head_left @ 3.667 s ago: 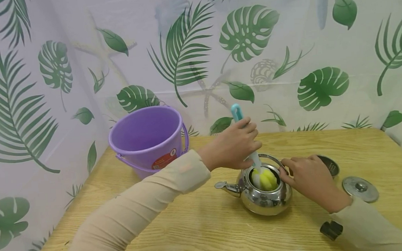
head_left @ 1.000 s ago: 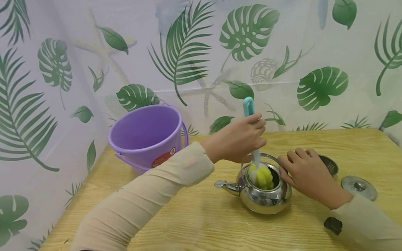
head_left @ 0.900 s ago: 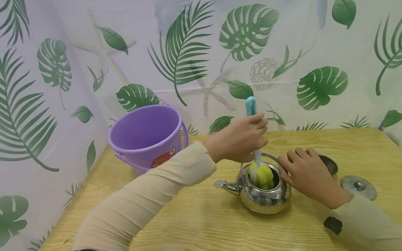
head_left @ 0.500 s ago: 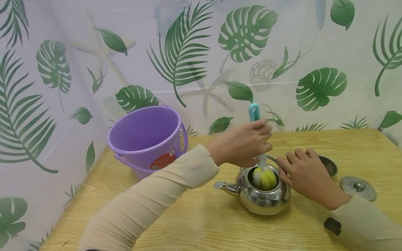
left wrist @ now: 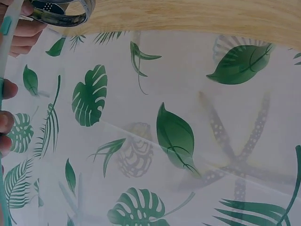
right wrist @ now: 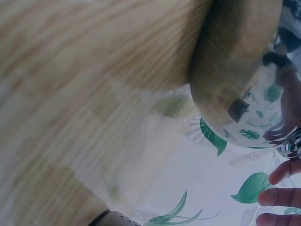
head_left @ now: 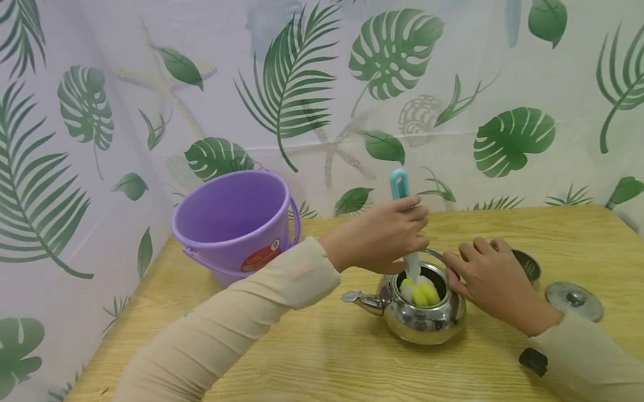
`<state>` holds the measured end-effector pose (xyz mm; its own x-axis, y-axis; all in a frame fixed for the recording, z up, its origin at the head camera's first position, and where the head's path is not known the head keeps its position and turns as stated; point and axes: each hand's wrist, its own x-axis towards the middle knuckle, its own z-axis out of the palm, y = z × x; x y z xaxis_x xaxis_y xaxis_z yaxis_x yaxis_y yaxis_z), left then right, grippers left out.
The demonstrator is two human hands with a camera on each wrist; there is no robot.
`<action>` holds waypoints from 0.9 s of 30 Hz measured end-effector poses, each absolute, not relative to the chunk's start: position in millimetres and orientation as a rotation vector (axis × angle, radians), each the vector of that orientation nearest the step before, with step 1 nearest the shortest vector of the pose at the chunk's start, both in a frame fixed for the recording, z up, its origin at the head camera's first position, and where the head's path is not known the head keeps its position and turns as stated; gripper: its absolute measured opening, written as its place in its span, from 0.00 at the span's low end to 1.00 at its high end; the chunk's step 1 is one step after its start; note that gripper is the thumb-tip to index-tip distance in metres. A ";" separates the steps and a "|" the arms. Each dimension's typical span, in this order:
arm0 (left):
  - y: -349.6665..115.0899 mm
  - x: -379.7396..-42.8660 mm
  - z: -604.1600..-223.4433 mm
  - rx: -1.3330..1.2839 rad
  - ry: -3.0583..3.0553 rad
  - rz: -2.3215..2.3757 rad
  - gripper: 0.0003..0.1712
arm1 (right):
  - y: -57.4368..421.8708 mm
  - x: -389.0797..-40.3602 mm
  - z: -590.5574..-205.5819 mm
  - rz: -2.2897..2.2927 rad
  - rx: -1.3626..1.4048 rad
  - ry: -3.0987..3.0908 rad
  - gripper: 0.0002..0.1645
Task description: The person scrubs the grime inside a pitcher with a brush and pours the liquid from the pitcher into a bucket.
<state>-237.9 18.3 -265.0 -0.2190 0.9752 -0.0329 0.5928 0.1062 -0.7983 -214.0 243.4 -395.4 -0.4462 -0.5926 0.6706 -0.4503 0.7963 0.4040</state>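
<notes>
My left hand [head_left: 385, 234] grips the blue-and-white handle of a sponge brush [head_left: 400, 185], which stands nearly upright. Its yellow and white sponge head [head_left: 424, 293] is inside the mouth of a shiny metal kettle [head_left: 426, 327]; its lower part is hidden. With thumb and fingers at the kettle's raised handle, my right hand [head_left: 493, 283] holds the kettle from the right side. Part of the brush handle [left wrist: 8, 42] shows along the left wrist view's edge. In the right wrist view, the kettle's polished side [right wrist: 240, 80] is close, with right-hand fingers [right wrist: 282, 197] below it.
A purple bucket [head_left: 231, 249] stands at the back left of the wooden table [head_left: 310, 374]. Behind my right hand lies a perforated metal strainer [head_left: 529, 267], partly hidden. A round kettle lid [head_left: 574, 301] with a knob lies farther right. Leaf-patterned sheeting [head_left: 316, 103] borders the table.
Over the last half second, the brush's upper end has moved left and slightly down with my left hand, and its sponge has turned inside the kettle. My right hand and the kettle stay put.
</notes>
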 end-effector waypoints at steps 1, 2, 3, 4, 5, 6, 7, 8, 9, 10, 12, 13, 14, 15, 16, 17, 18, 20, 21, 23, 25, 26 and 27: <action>18.8 -237.6 -264.9 -1.515 -1.866 0.972 0.20 | 243.4 -214.1 -395.4 -0.207 0.771 -2.114 0.25; 19.6 -237.4 -264.8 -1.504 -1.860 0.976 0.19 | 243.4 -214.2 -395.3 -0.206 0.771 -2.113 0.25; 20.4 -236.9 -264.7 -1.493 -1.851 0.982 0.18 | 243.4 -214.2 -395.2 -0.204 0.772 -2.112 0.25; 21.2 -236.5 -264.6 -1.479 -1.841 0.991 0.17 | 243.3 -214.1 -395.0 -0.201 0.774 -2.111 0.25; 21.9 -236.2 -264.5 -1.466 -1.836 0.998 0.17 | 243.2 -214.0 -394.8 -0.200 0.775 -2.110 0.25; 22.6 -236.0 -264.6 -1.454 -1.832 1.004 0.16 | 243.1 -213.9 -394.5 -0.199 0.776 -2.110 0.25; 23.0 -235.7 -264.7 -1.444 -1.832 1.008 0.16 | 243.1 -213.7 -394.4 -0.197 0.777 -2.110 0.25; 23.5 -235.6 -264.9 -1.436 -1.833 1.010 0.16 | 243.0 -213.6 -394.3 -0.196 0.779 -2.111 0.26; 23.7 -235.6 -265.1 -1.427 -1.832 1.016 0.16 | 243.0 -213.4 -394.3 -0.194 0.780 -2.112 0.26; 23.8 -235.6 -265.5 -1.421 -1.835 1.016 0.16 | 243.0 -213.3 -394.3 -0.194 0.780 -2.114 0.26; 24.1 -235.9 -266.3 -1.415 -1.840 1.010 0.16 | 243.2 -213.2 -394.5 -0.191 0.779 -2.117 0.26; 24.2 -236.1 -266.7 -1.412 -1.841 1.006 0.16 | 243.3 -213.2 -394.6 -0.191 0.779 -2.118 0.26; 24.3 -236.3 -267.0 -1.410 -1.841 1.003 0.16 | 243.4 -213.3 -394.8 -0.191 0.777 -2.119 0.26; 24.3 -236.4 -267.2 -1.405 -1.839 1.004 0.17 | 243.5 -213.3 -394.8 -0.189 0.777 -2.120 0.26; 24.4 -236.4 -267.5 -1.401 -1.838 1.005 0.17 | 243.5 -213.4 -394.9 -0.187 0.776 -2.121 0.26; 24.6 -236.4 -267.7 -1.395 -1.836 1.009 0.17 | 243.4 -213.5 -395.0 -0.185 0.776 -2.123 0.26; 24.9 -236.4 -268.0 -1.390 -1.834 1.013 0.17 | 243.4 -213.6 -395.1 -0.184 0.777 -2.124 0.26; 25.7 -236.1 -268.6 -1.382 -1.832 1.017 0.17 | 243.2 -213.6 -395.3 -0.180 0.779 -2.127 0.26; 26.2 -235.8 -268.8 -1.378 -1.831 1.018 0.17 | 243.0 -213.7 -395.4 -0.178 0.780 -2.128 0.26; 27.4 -235.6 -269.8 -1.376 -1.831 1.008 0.17 | 242.8 -213.8 -395.6 -0.177 0.782 -2.130 0.27; 28.4 -235.7 -270.8 -1.375 -1.828 0.996 0.17 | 242.7 -214.0 -395.5 -0.177 0.781 -2.128 0.27; 28.8 -236.0 -271.3 -1.375 -1.826 0.990 0.17 | 242.6 -214.1 -395.4 -0.178 0.781 -2.127 0.27; 29.1 -236.3 -271.9 -1.374 -1.824 0.984 0.17 | 242.6 -214.3 -395.2 -0.180 0.781 -2.125 0.27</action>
